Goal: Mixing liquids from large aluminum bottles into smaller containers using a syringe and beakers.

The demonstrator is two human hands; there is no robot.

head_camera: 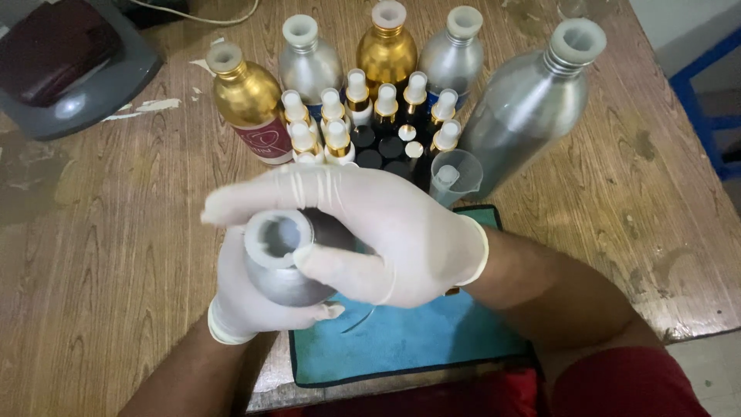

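- I hold a silver metal bottle (289,266) above the blue mat (417,340), its open mouth tilted toward me.
- My left hand (247,301) is closed under its body; my right hand (378,232) is clamped over its shoulder, thumb by the neck.
- It likely feels light, stiff and slick against gloves, so I'd grip the broad body.
- Matte grey, white-lined neck, no cap.
- Beyond the mat stand more metal bottles (309,62) and small spray bottles (370,116).
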